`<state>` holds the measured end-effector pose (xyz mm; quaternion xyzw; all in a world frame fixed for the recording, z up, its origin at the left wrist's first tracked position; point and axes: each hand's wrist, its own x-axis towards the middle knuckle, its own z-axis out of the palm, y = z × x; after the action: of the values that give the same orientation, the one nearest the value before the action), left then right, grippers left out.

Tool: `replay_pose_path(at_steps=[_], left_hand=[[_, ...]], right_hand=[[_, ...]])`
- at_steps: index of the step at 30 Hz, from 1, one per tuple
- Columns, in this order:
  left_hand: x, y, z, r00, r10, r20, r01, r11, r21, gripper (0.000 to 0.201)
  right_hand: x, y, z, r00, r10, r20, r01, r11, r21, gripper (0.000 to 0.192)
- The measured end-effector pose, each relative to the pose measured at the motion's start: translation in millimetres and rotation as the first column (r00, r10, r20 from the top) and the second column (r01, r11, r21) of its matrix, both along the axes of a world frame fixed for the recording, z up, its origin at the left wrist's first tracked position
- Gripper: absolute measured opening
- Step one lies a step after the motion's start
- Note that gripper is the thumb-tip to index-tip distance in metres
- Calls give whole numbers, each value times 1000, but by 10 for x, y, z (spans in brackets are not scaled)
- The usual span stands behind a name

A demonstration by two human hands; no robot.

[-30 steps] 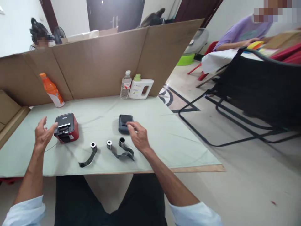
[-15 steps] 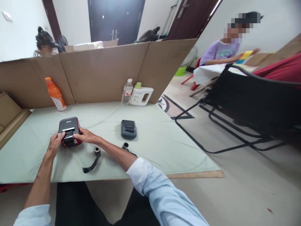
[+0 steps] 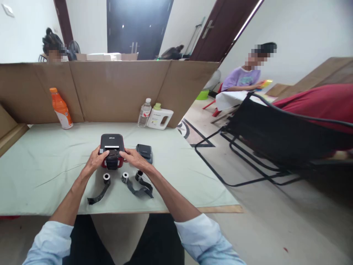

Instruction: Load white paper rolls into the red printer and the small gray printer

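Between my two hands is a black and red label printer (image 3: 111, 141), on or just above the cloth. My left hand (image 3: 95, 160) grips its left side, thumb on the front part. From the right side my right hand (image 3: 135, 157) holds it, thumb also on the front near a dark strip (image 3: 112, 159). Just behind my right hand lies a smaller dark grey device (image 3: 145, 150), partly hidden by it. Nearer me are a left roll of black tape (image 3: 106, 178), a middle roll (image 3: 125, 177) and a right roll (image 3: 139, 175), each with a tail unwound.
An orange bottle (image 3: 61, 108), a clear water bottle (image 3: 144, 113) and a white jug (image 3: 160, 117) stand along the cardboard wall (image 3: 121, 88) behind the table (image 3: 68, 147). A black folding chair (image 3: 264, 136) is at the right. Another person (image 3: 242, 79) sits farther back.
Both my hands have brought the label printer to the right, from below the orange bottle to near the smaller device. The middle tape roll now shows. The camera view has shifted slightly.
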<state>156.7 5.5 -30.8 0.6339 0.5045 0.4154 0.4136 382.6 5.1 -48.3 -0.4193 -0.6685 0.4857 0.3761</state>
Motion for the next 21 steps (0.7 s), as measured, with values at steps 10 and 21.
replay_pose_path(at_steps=[10, 21], left_hand=[[-207, 98, -4, 998, -53, -20, 50, 989, -141, 77], [-221, 83, 89, 997, -74, -4, 72, 990, -119, 70]], right_hand=[[130, -106, -112, 999, -14, -35, 17, 995, 100, 49], [122, -102, -161, 994, 35, -101, -23, 993, 116, 53]])
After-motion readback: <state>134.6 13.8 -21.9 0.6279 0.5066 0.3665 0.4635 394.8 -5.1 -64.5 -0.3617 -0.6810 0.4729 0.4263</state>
